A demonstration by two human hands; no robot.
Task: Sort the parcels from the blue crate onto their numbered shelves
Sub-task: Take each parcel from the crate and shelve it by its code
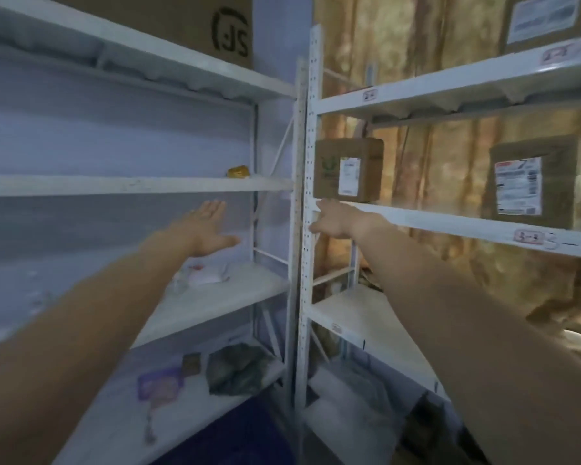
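A small brown cardboard parcel (349,169) with a white label stands at the left end of the right rack's middle shelf (450,224). My right hand (329,219) is just below and in front of it, at the shelf's edge, fingers apart and holding nothing. My left hand (205,228) is stretched out flat and open in front of the left rack, between two of its shelves, touching nothing. A larger labelled parcel (534,182) stands further right on the same shelf. The blue crate is not clearly in view.
The left rack holds a small yellow item (239,171), a white bag (203,273), a dark bag (239,367) and a purple packet (160,384). A big printed carton (195,25) sits on top. Another labelled box (547,21) is on the right rack's upper shelf. Blue floor (235,437) lies below.
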